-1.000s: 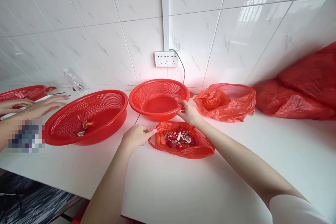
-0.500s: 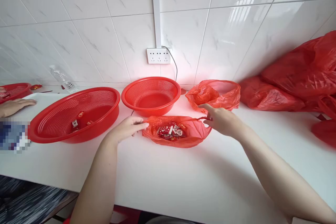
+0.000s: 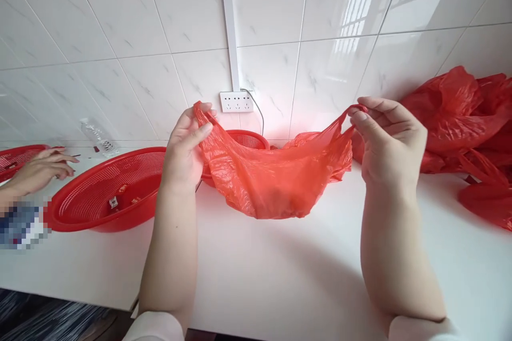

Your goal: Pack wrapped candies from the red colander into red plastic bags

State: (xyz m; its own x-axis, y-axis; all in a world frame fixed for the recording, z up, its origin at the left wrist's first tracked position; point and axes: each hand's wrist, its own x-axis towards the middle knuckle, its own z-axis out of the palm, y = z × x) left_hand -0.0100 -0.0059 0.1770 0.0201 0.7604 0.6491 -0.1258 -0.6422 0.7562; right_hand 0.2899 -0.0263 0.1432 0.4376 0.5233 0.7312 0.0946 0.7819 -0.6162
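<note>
While the left hand pinches one top corner of the bag between thumb and fingers, the right hand grips the handle at the opposite end, its thumb and fingertips closed on the thin twisted plastic. Both grips are narrow, with nothing but bag in either. The bag, red and translucent, is stretched between the two hands and sags in the middle; its bottom appears raised above the white table, on which a soft shadow falls to the right. A darker patch shows through the plastic low down, but what lies inside cannot be made out.

Behind the bag, partly covered by it and by the left hand, stands the rear basket. The left basket is beside the left forearm and holds a few small packets. Farther left, a co-worker's hand is beside the far basket, near a clear bottle lying by the wall. A socket with a cable is mounted above the rear basket. To the right, more red bags are heaped against the wall.
</note>
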